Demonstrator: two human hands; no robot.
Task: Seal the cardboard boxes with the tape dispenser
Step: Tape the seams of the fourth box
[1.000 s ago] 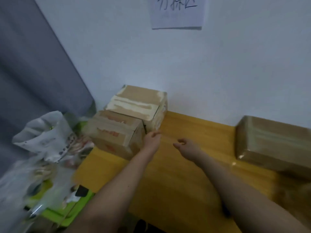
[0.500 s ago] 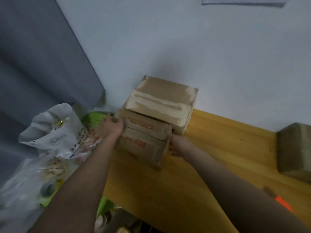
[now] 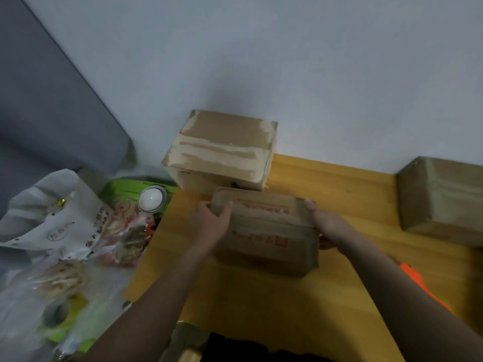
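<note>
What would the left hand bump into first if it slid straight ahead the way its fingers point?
Probably the bigger box by the wall: the left hand grips the printed box and points towards it. Depth is uncertain.

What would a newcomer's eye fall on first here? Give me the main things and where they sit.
First, the cardboard box with red print at the middle of the yellow table, gripped at its ends by the left hand and right hand. Behind it, against the wall, stands a taped box; another box sits far right, and white bags crowd the left.
</note>
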